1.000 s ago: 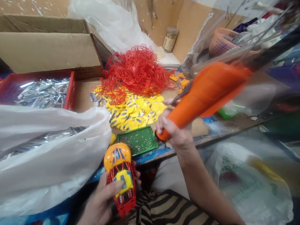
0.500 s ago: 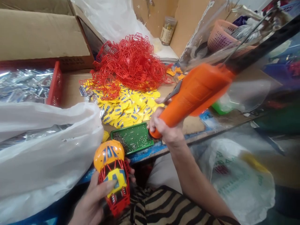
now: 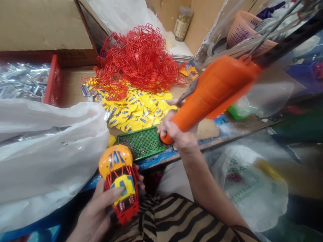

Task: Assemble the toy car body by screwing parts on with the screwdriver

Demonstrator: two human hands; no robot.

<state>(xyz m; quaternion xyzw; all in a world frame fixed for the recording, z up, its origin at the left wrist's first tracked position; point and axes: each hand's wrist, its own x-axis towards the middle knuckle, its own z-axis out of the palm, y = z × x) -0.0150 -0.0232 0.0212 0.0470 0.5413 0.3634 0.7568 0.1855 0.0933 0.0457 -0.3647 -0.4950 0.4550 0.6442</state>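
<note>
My left hand (image 3: 98,215) grips a toy car (image 3: 119,181) low in front of my lap; the car has an orange hood, a yellow roof piece and a red cage frame. My thumb presses on the yellow piece. My right hand (image 3: 176,129) is wrapped around an orange electric screwdriver (image 3: 212,95) that hangs from a cable at the upper right. Its tip sits at the right edge of a green screw tray (image 3: 142,143) on the bench edge.
A heap of red cage frames (image 3: 138,62) lies over yellow roof pieces (image 3: 136,112). A white plastic bag (image 3: 47,151) fills the left, with a red crate of silver parts (image 3: 25,80) and a cardboard box (image 3: 42,27) behind. A pink basket (image 3: 243,32) stands upper right.
The view has drifted a little left and down. The screwdriver tip has stayed at the green tray. The toy car remains in my left hand.
</note>
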